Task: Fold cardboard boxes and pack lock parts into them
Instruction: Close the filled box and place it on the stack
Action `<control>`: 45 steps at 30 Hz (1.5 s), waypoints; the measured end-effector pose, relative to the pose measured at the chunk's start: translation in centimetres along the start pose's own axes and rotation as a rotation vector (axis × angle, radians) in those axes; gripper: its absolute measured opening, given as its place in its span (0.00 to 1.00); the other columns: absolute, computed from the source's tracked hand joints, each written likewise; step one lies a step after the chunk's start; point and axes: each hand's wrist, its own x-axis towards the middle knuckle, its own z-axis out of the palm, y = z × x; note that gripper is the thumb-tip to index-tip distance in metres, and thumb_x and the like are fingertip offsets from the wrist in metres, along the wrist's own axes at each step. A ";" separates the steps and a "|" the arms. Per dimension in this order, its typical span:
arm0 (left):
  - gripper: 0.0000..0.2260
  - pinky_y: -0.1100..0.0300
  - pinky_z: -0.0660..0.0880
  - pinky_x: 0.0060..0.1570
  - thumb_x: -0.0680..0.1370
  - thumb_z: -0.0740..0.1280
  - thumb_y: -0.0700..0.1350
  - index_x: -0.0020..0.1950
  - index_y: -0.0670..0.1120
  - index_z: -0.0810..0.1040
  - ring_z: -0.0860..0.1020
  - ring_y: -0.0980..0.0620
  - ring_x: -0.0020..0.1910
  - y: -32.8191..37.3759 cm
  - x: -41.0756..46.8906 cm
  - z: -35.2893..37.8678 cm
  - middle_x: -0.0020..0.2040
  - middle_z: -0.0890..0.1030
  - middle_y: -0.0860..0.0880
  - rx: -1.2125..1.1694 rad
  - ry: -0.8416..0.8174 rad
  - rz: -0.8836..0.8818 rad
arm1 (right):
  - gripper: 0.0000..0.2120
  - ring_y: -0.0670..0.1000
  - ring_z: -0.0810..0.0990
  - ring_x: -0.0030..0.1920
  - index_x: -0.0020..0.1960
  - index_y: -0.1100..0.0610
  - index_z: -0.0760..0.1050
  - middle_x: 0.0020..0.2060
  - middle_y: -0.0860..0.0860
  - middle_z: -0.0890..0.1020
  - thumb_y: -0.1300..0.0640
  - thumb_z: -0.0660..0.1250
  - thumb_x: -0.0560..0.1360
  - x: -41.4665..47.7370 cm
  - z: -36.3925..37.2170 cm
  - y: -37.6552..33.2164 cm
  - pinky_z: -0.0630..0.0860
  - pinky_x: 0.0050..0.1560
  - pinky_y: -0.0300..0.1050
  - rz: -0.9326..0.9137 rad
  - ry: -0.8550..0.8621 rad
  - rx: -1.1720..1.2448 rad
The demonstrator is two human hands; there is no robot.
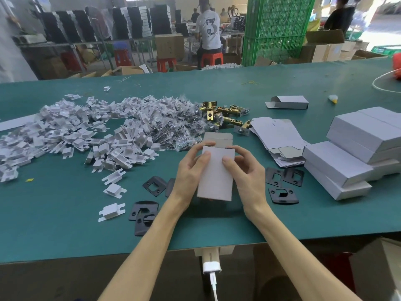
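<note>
Left hand (pixel 191 170) and right hand (pixel 249 172), fingers (pixel 227 162) curled round cardboard box (pixel 214 181), long axis away from person.

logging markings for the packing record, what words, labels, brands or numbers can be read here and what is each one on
"3": large figure on the back of the grey t-shirt of a person seated in the background; the print above it is too blurred to read.
Pale block below the table edge: faint lettering, too small to read.
Held box, folded boxes, flat blanks: no print visible.
</note>
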 end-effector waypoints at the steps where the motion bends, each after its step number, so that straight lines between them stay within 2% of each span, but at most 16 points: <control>1: 0.09 0.53 0.82 0.41 0.85 0.64 0.46 0.63 0.44 0.79 0.82 0.48 0.47 -0.1 0.0 0.1 0.55 0.85 0.47 0.015 0.002 -0.008 | 0.07 0.53 0.84 0.46 0.55 0.47 0.82 0.46 0.53 0.86 0.55 0.73 0.78 0.0 -0.2 0.0 0.83 0.45 0.51 0.022 0.021 0.026; 6: 0.12 0.46 0.75 0.53 0.84 0.66 0.47 0.59 0.41 0.85 0.79 0.47 0.49 -0.6 0.1 0.2 0.53 0.85 0.43 0.030 0.000 -0.042 | 0.02 0.52 0.83 0.43 0.49 0.48 0.84 0.45 0.52 0.86 0.51 0.73 0.78 0.1 -0.4 0.1 0.83 0.42 0.53 0.092 0.026 0.020; 11: 0.16 0.38 0.75 0.59 0.81 0.67 0.50 0.61 0.41 0.86 0.80 0.40 0.55 -0.6 0.1 -0.1 0.59 0.85 0.39 -0.061 -0.030 -0.072 | 0.04 0.48 0.83 0.41 0.50 0.49 0.84 0.44 0.50 0.86 0.50 0.74 0.77 0.1 -0.2 0.2 0.81 0.38 0.43 0.086 -0.001 -0.006; 15: 0.12 0.47 0.77 0.60 0.81 0.69 0.46 0.62 0.45 0.86 0.83 0.48 0.56 -0.7 0.2 -0.4 0.60 0.86 0.45 -0.123 -0.032 -0.075 | 0.07 0.49 0.83 0.42 0.52 0.50 0.84 0.44 0.52 0.86 0.49 0.75 0.76 0.1 -0.2 0.3 0.81 0.39 0.45 0.096 -0.022 -0.004; 17: 0.11 0.50 0.79 0.59 0.81 0.70 0.46 0.62 0.46 0.86 0.83 0.49 0.57 -0.7 0.3 -0.4 0.61 0.86 0.45 -0.130 -0.046 -0.056 | 0.09 0.52 0.84 0.42 0.54 0.49 0.82 0.44 0.54 0.86 0.49 0.75 0.76 0.1 -0.2 0.3 0.82 0.39 0.47 0.086 -0.017 -0.025; 20: 0.09 0.51 0.80 0.58 0.80 0.72 0.45 0.59 0.49 0.88 0.83 0.49 0.57 -0.9 0.4 -0.4 0.60 0.86 0.47 -0.098 -0.025 -0.023 | 0.19 0.51 0.86 0.41 0.59 0.51 0.74 0.44 0.55 0.85 0.50 0.77 0.74 0.2 -0.1 0.2 0.81 0.37 0.45 0.150 0.024 0.019; 23: 0.08 0.45 0.79 0.58 0.80 0.72 0.44 0.58 0.51 0.88 0.83 0.48 0.54 -1.2 0.7 -0.8 0.58 0.87 0.47 -0.123 0.098 -0.043 | 0.16 0.50 0.86 0.47 0.57 0.52 0.75 0.49 0.52 0.85 0.48 0.75 0.75 0.2 0.1 0.2 0.81 0.42 0.44 0.154 -0.008 -0.062; 25: 0.08 0.48 0.79 0.54 0.81 0.72 0.42 0.56 0.51 0.89 0.83 0.50 0.52 -1.1 1.0 -1.2 0.57 0.87 0.48 -0.205 0.236 -0.053 | 0.11 0.46 0.84 0.49 0.57 0.51 0.77 0.51 0.48 0.84 0.49 0.72 0.78 0.0 0.1 0.4 0.80 0.46 0.41 0.097 -0.099 -0.184; 28: 0.09 0.57 0.80 0.48 0.82 0.70 0.39 0.54 0.50 0.88 0.83 0.55 0.48 -1.0 1.4 -1.8 0.55 0.87 0.50 -0.359 0.429 -0.044 | 0.10 0.45 0.83 0.40 0.60 0.49 0.78 0.47 0.46 0.84 0.54 0.71 0.80 -0.2 0.5 0.5 0.79 0.39 0.39 0.072 -0.243 -0.218; 31: 0.09 0.61 0.81 0.45 0.82 0.69 0.39 0.56 0.50 0.87 0.84 0.57 0.48 -0.9 1.6 -2.1 0.54 0.88 0.51 -0.461 0.499 -0.037 | 0.12 0.47 0.81 0.35 0.62 0.51 0.79 0.43 0.49 0.84 0.56 0.72 0.79 -0.2 0.4 0.5 0.79 0.38 0.40 0.084 -0.276 -0.156; 36: 0.10 0.56 0.82 0.55 0.82 0.69 0.43 0.62 0.50 0.86 0.81 0.54 0.64 -1.0 1.4 -1.8 0.64 0.84 0.54 -0.268 0.403 0.055 | 0.17 0.49 0.79 0.36 0.61 0.56 0.80 0.41 0.52 0.85 0.51 0.73 0.74 0.1 -0.3 0.5 0.78 0.36 0.40 0.141 -0.119 0.085; 38: 0.12 0.56 0.81 0.57 0.83 0.69 0.43 0.65 0.49 0.85 0.80 0.54 0.66 -1.0 1.3 -1.6 0.64 0.84 0.56 -0.177 0.360 0.103 | 0.18 0.47 0.76 0.34 0.58 0.58 0.79 0.37 0.49 0.84 0.49 0.72 0.73 0.4 -0.3 0.5 0.76 0.35 0.37 0.185 -0.032 0.174; 40: 0.13 0.49 0.79 0.65 0.83 0.68 0.41 0.66 0.52 0.84 0.79 0.55 0.67 -1.0 1.1 -1.3 0.66 0.83 0.57 -0.100 0.315 0.147 | 0.20 0.47 0.77 0.35 0.59 0.58 0.78 0.38 0.49 0.84 0.47 0.72 0.73 0.6 -0.4 0.7 0.76 0.37 0.37 0.199 0.015 0.182; 41: 0.15 0.48 0.78 0.67 0.84 0.68 0.41 0.67 0.56 0.83 0.79 0.56 0.67 -0.9 1.0 -1.2 0.66 0.82 0.58 -0.067 0.303 0.172 | 0.22 0.47 0.78 0.36 0.60 0.59 0.77 0.39 0.49 0.85 0.46 0.72 0.73 0.6 -0.4 0.7 0.77 0.38 0.38 0.195 0.029 0.178; 43: 0.19 0.53 0.78 0.64 0.84 0.68 0.43 0.70 0.64 0.79 0.81 0.59 0.58 -0.9 0.9 -1.1 0.64 0.83 0.58 0.008 0.298 0.213 | 0.23 0.46 0.80 0.38 0.61 0.59 0.76 0.41 0.48 0.86 0.45 0.71 0.73 0.5 -0.5 0.6 0.78 0.39 0.37 0.181 0.053 0.170; 45: 0.22 0.61 0.76 0.59 0.85 0.66 0.48 0.77 0.65 0.70 0.78 0.55 0.50 -1.2 1.0 -1.3 0.50 0.82 0.56 0.046 0.300 0.204 | 0.20 0.44 0.82 0.42 0.61 0.59 0.77 0.43 0.45 0.86 0.46 0.70 0.76 0.4 -0.5 0.6 0.78 0.39 0.36 0.175 0.075 0.163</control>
